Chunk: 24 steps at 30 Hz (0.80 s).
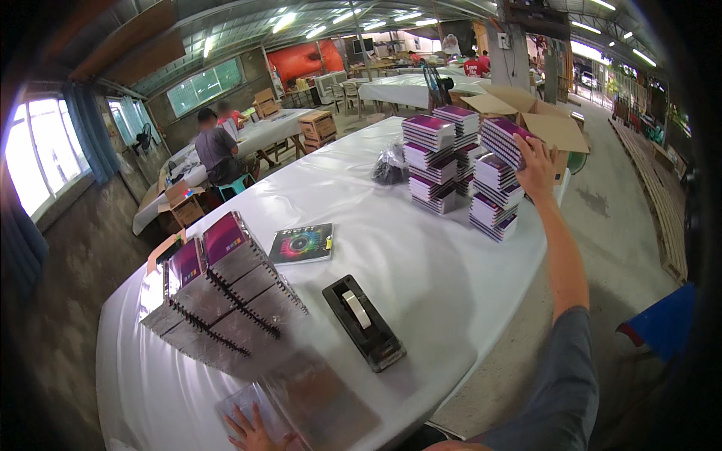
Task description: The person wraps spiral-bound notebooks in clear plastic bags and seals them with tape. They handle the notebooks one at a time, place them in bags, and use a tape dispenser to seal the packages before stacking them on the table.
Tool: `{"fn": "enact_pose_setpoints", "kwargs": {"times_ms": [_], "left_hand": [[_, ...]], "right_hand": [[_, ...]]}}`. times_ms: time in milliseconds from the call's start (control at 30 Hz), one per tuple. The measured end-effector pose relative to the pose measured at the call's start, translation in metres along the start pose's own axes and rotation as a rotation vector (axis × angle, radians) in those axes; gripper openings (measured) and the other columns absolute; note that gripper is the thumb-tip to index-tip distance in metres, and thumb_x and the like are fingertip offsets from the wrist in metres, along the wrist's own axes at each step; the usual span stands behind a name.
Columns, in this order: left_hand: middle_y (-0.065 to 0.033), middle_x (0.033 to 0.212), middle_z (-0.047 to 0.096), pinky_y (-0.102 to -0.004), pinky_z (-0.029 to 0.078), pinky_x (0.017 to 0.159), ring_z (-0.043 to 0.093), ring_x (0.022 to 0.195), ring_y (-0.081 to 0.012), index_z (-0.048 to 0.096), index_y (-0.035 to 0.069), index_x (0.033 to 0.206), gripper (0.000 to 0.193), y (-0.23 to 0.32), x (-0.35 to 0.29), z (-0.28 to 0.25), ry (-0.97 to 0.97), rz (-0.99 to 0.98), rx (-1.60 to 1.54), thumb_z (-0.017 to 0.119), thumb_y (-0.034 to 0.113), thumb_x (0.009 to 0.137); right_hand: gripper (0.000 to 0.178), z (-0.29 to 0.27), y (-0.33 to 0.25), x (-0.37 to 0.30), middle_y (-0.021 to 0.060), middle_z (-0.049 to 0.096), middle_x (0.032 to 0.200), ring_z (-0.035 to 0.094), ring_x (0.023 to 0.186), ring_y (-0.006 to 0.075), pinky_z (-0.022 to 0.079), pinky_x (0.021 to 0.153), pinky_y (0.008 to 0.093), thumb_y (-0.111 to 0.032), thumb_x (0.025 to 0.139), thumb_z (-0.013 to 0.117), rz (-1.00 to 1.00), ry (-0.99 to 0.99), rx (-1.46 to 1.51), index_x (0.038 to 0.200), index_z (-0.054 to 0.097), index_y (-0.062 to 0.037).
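Note:
At the right side of the table, my right hand (535, 167) grips a few purple-covered spiral notebooks (499, 143) at the top of a stack, tilted above the ones below. More stacked notebooks (430, 161) stand just to the left. My left hand (257, 430) lies spread over clear plastic bags (316, 395) at the near edge. Beyond it is a block of plastic-wrapped spiral notebooks (226, 293), bindings toward me. A black tape dispenser (364, 323) with a pale roll sits between my hands. Farther back lies a dark book with a colourful round design (302, 243).
An open cardboard box (553, 128) stands behind the stacks. A dark bundle in clear plastic (389, 165) rests left of them. A seated person (218, 150) is at another table at the far left, near stacked brown boxes (317, 126). A blue object (662, 323) is at the right.

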<state>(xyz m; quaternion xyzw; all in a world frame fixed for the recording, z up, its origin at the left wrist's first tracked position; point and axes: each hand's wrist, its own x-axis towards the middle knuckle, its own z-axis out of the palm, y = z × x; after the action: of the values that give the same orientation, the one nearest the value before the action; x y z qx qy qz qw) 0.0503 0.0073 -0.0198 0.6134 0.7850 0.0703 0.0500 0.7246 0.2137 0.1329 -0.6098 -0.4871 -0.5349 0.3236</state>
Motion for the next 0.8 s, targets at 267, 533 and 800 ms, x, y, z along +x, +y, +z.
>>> {"fn": "enact_pose_setpoints", "kwargs": {"times_ms": [267, 533, 800], "left_hand": [[-0.0159, 0.154, 0.002, -0.0693, 0.013, 0.103, -0.004, 0.139, -0.0446, 0.016, 0.022, 0.148, 0.109, 0.031, -0.006, -0.040, 0.119, 0.399, -0.133, 0.078, 0.049, 0.063], [-0.0218, 0.150, 0.014, -0.0506, 0.019, 0.111, 0.009, 0.138, -0.0450, 0.010, -0.001, 0.145, 0.121, 0.043, -0.038, -0.049, 0.229, 0.569, -0.692, 0.085, 0.038, 0.058], [-0.0149, 0.125, 0.047, -0.0377, 0.043, 0.093, 0.051, 0.115, -0.0278, 0.026, 0.006, 0.135, 0.092, 0.002, -0.051, -0.020, 0.022, 0.228, -1.125, 0.082, 0.011, 0.063]], "right_hand": [[0.054, -0.153, -0.126, 0.038, 0.0043, 0.050, 0.083, 0.051, 0.080, 0.0247, 0.041, 0.071, 0.0369, -0.012, 0.055, 0.070, -0.347, -0.113, 0.451, 0.108, 0.061, -0.0164], [0.059, -0.274, -0.309, 0.019, 0.0073, 0.054, 0.087, 0.055, 0.083, 0.0285, 0.046, 0.069, 0.0373, -0.018, 0.050, 0.073, -0.614, -0.724, 1.324, 0.106, 0.058, -0.0111], [0.090, -0.317, -0.454, -0.060, 0.0082, 0.052, 0.102, 0.050, 0.103, 0.0248, 0.044, 0.080, 0.0393, -0.016, 0.053, 0.069, -1.071, -1.049, 1.357, 0.136, 0.034, -0.0098]]}}
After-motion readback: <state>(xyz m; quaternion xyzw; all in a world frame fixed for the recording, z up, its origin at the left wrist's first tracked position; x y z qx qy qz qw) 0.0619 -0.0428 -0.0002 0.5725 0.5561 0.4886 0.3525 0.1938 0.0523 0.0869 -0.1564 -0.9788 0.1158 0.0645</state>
